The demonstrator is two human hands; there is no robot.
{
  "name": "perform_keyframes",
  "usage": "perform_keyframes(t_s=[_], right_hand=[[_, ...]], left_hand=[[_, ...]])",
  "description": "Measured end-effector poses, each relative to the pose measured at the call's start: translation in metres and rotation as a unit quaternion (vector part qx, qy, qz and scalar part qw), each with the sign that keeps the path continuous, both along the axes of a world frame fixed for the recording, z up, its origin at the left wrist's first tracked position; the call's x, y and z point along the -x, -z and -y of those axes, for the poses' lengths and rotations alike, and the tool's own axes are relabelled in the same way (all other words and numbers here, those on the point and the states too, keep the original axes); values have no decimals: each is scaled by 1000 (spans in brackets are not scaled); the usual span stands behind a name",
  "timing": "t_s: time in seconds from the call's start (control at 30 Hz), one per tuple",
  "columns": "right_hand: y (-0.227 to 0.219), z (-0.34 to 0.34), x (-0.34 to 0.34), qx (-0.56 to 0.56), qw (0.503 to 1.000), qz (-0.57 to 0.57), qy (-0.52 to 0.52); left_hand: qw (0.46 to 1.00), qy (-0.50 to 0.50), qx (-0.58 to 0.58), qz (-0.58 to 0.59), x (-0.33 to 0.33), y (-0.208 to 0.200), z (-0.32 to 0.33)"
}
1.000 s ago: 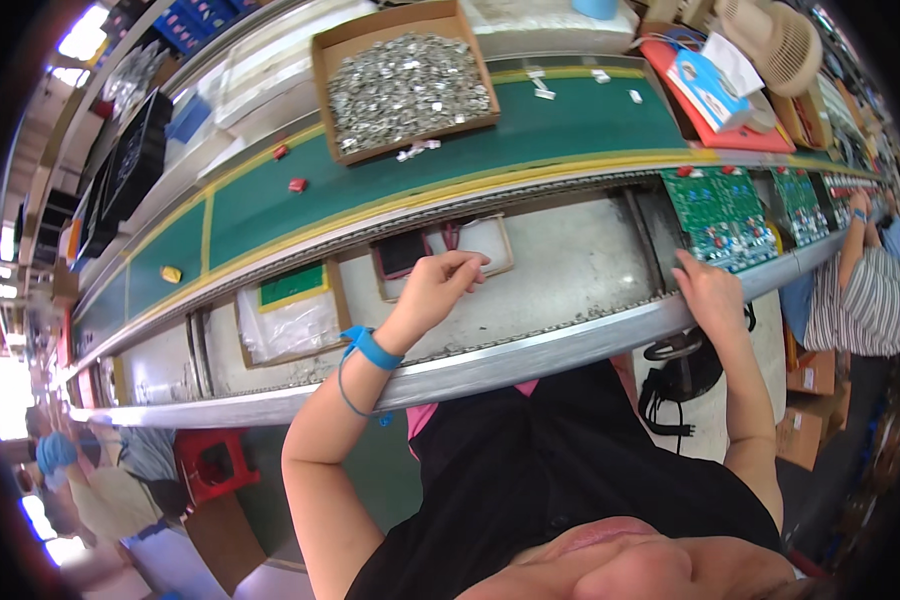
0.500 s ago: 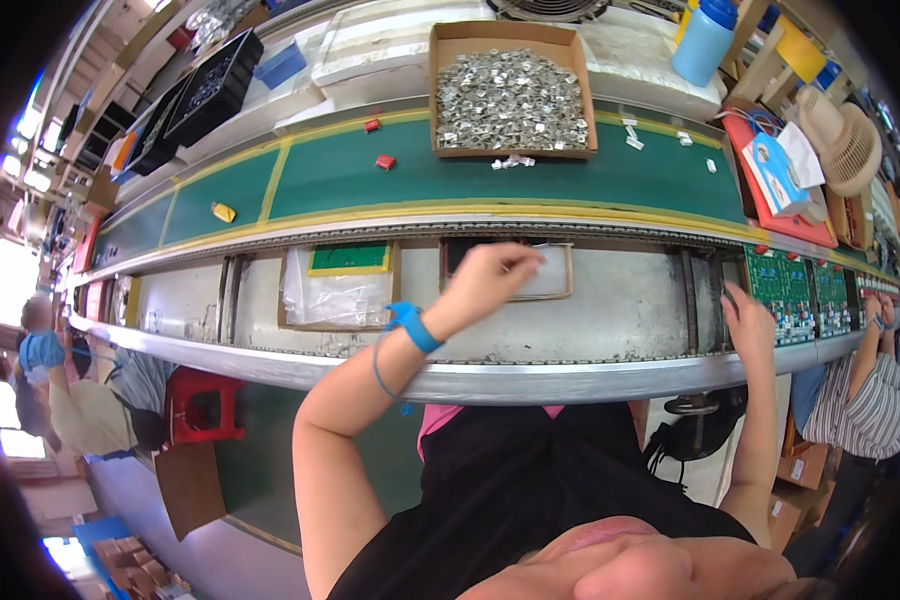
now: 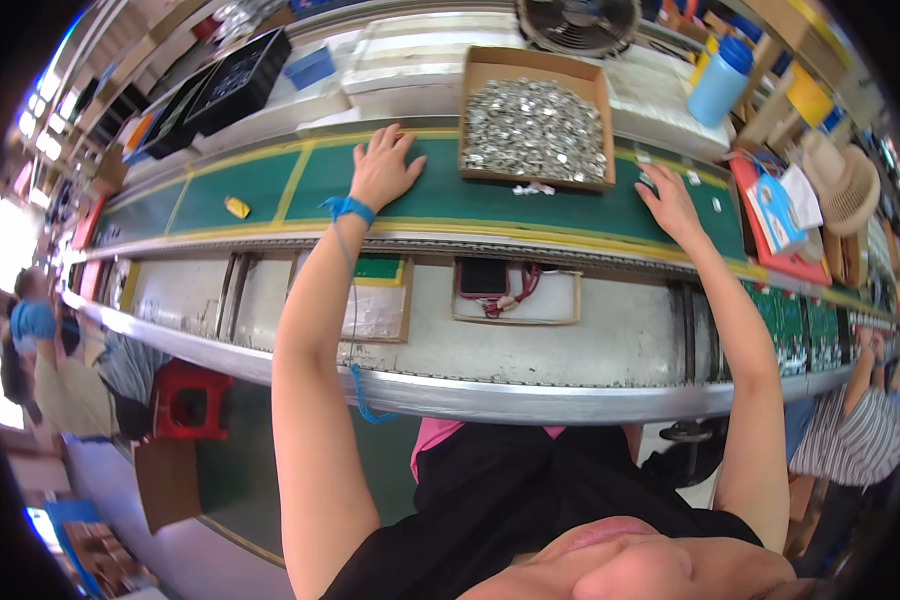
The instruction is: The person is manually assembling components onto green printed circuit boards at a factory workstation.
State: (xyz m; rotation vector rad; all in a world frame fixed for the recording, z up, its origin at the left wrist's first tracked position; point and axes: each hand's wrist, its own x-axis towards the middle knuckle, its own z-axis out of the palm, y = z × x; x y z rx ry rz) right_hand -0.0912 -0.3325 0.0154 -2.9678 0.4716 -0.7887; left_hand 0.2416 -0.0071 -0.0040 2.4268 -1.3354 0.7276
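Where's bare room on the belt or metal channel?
Belt: between the yellow cross stripe and left hand. Metal channel: between the shallow box and the dark crossbar right of it. Crowded: white pieces around the right hand; circuit boards beyond that crossbar.

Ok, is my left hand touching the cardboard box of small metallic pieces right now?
Apart. The head view shows a strip of green surface between your left hand and the left side of the cardboard box.

Gap between left hand point(image 3: 382, 178) and carton point(image 3: 530, 66)
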Motion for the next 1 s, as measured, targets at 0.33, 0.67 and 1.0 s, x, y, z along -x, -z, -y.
perform_keyframes(t_s=[0.33, 0.67, 1.0], right_hand=[[-17, -26, -104, -375, 919, 80, 97], [-2, -17, -114, -587, 775, 221, 79], [10, 6, -110, -639, 726, 247, 58]], left_hand=[[996, -54, 29, -62, -13, 2, 10], [995, -42, 67, -57, -12, 6, 12], [994, -31, 95, -40, -13, 10, 6]])
